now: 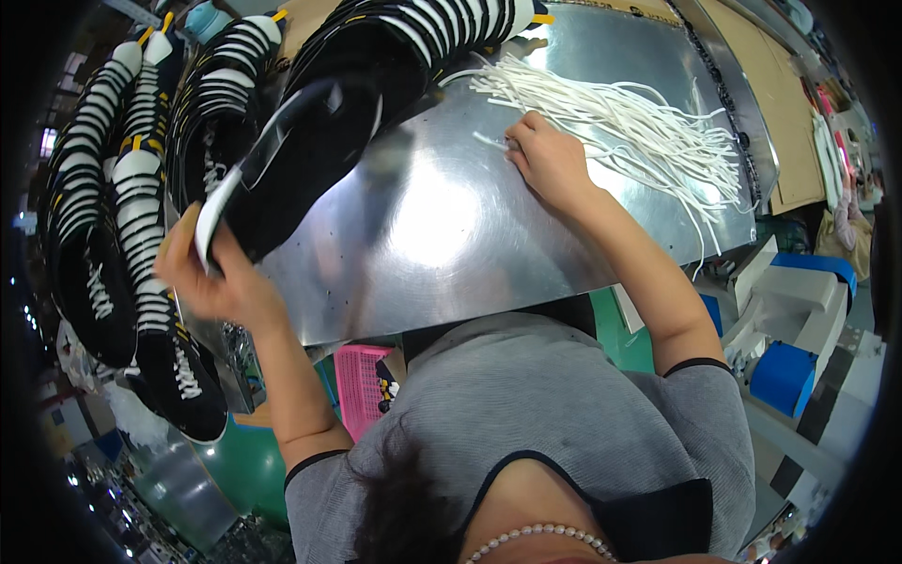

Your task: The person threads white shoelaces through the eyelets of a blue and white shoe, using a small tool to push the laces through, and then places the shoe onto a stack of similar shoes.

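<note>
My left hand (230, 282) is closed on the white-edged end of a black shoe upper (315, 174), which is held tilted over the left part of the shiny metal table (376, 301). Fingers and thumb lie on either side of that edge. Farther right, my right hand (554, 164) is pinched on a white shoelace (487, 142), whose short end sticks out to the left of the fingertips. Just beyond this hand lies a loose bundle of white shoelaces (629, 122), some hanging over the table's near right edge.
Nested stacks of black and white shoe uppers (146, 230) line the left side, with another stack (404, 42) at the table's far edge. Below the table sits a pink basket (360, 385). A machine with blue covers (785, 376) stands at the right, near brown cardboard (775, 122).
</note>
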`<action>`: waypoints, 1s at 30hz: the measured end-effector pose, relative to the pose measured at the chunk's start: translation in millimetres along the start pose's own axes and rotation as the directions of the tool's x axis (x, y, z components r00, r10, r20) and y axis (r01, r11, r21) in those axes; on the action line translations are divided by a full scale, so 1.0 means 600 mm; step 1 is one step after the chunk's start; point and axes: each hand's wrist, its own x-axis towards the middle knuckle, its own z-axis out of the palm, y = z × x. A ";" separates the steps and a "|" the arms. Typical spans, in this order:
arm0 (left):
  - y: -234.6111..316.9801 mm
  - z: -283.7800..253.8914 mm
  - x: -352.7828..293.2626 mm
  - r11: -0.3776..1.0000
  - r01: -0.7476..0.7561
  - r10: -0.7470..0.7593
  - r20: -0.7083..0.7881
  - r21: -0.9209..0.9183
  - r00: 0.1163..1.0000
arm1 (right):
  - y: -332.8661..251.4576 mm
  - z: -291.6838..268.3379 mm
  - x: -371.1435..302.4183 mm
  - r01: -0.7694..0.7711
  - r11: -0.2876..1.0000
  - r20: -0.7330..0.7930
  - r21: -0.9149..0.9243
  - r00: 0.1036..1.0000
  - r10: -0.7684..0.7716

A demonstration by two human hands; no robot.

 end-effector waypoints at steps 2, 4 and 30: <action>0.094 -0.034 -0.008 0.962 -0.272 0.271 0.055 0.027 0.961 | 0.004 0.002 0.012 0.008 0.993 0.103 -0.118 0.995 0.004; 0.144 -0.047 -0.075 0.891 -0.400 0.453 0.492 -0.217 0.743 | -0.002 -0.005 0.027 0.045 0.974 0.238 -0.223 0.971 0.010; 0.065 0.006 -0.083 0.987 0.031 -0.160 0.957 0.157 0.242 | -0.130 -0.109 -0.084 -0.491 -0.182 0.499 0.852 0.867 -0.005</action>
